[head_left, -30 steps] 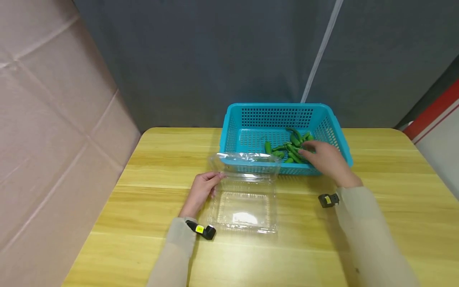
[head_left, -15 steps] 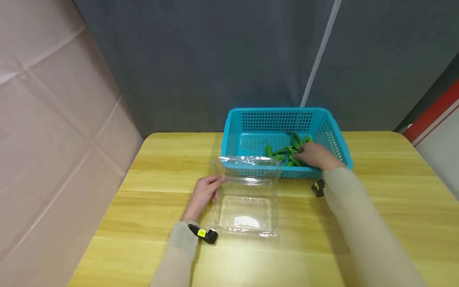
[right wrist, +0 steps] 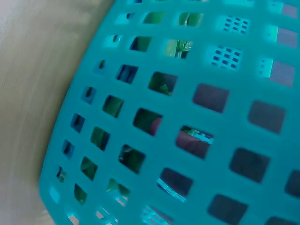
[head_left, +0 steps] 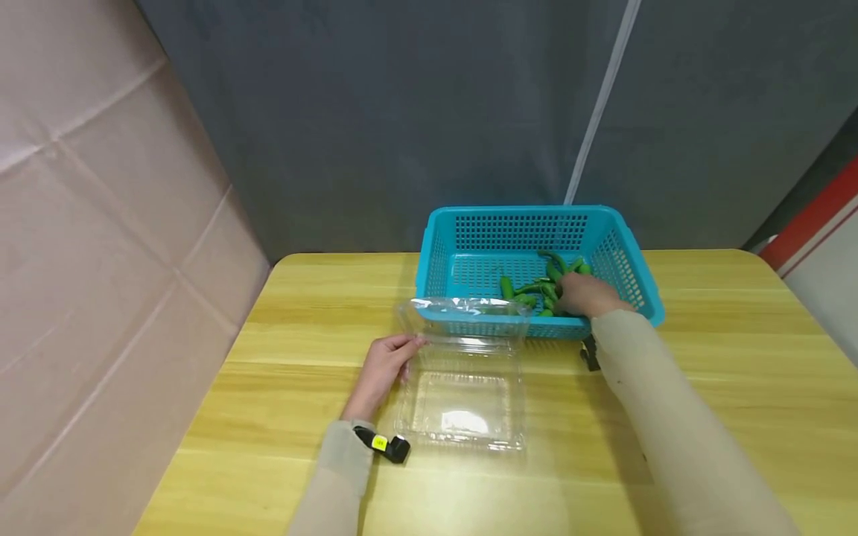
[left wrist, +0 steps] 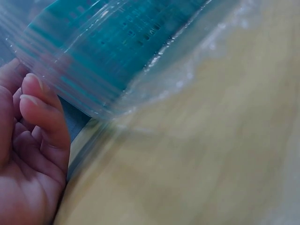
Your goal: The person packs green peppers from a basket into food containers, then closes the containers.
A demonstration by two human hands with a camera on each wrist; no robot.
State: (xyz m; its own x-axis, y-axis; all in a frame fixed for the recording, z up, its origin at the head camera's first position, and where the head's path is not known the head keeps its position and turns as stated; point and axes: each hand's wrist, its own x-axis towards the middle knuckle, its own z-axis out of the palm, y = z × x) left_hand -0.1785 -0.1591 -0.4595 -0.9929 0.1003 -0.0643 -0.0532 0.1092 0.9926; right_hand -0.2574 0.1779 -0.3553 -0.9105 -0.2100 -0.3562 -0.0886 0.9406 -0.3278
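A clear plastic clamshell box (head_left: 461, 406) lies open on the table, its lid (head_left: 462, 318) raised against the basket's front. My left hand (head_left: 385, 366) pinches the box's left edge near the hinge; in the left wrist view its fingers (left wrist: 44, 110) are bent beside the plastic. Behind the box, a blue perforated basket (head_left: 519, 211) holds several green peppers (head_left: 528, 289). My right hand (head_left: 587, 295) reaches over the basket's front rim, down among the peppers on the right side. Its fingertips are hidden, and the right wrist view shows mostly the basket wall (right wrist: 220, 154).
Everything stands on a wood-grain table (head_left: 295, 313). A dark grey curtain (head_left: 375, 134) hangs behind its back edge. Pinkish sheeting (head_left: 100, 260) rises on the left, and a red and white panel (head_left: 814, 223) stands at the far right.
My right hand has gone lower into the basket, its forearm shifting left and forward over the rim. My left hand keeps its place on the box. The whole view has shifted slightly.
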